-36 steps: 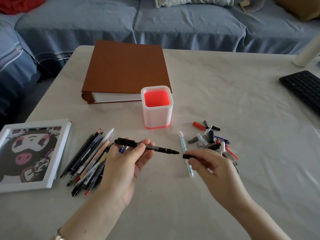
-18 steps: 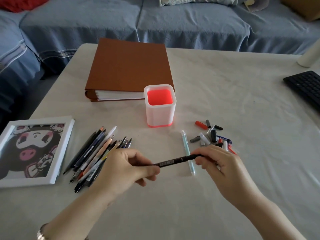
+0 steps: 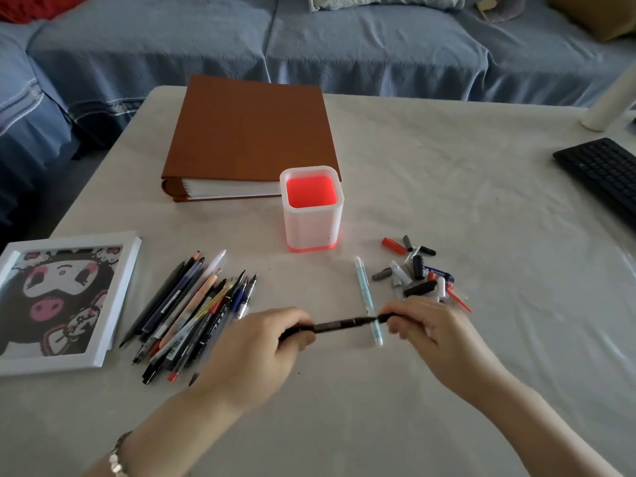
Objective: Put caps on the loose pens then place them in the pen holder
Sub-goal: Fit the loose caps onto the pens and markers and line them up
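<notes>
A black pen (image 3: 339,325) lies level between my hands above the table. My left hand (image 3: 261,349) grips its left end. My right hand (image 3: 437,332) pinches the black cap (image 3: 387,317) on its right end. Under the pen lies a light blue pen (image 3: 365,294). Several loose pens (image 3: 192,311) are heaped to the left. A pile of loose caps (image 3: 418,270) lies just beyond my right hand. The white pen holder (image 3: 311,215) with a red inside stands behind, with nothing in it.
A brown binder (image 3: 251,136) lies behind the holder. A white picture frame (image 3: 58,301) sits at the left table edge. A black keyboard (image 3: 605,173) is at the right edge, a white cylinder (image 3: 609,101) beyond it. A blue sofa (image 3: 309,39) runs along the far side.
The cap, held apart from the pen tip one second ago, now sits on the pen's right end. Both hands have moved lower, toward me, and my left hand turned palm-down.
</notes>
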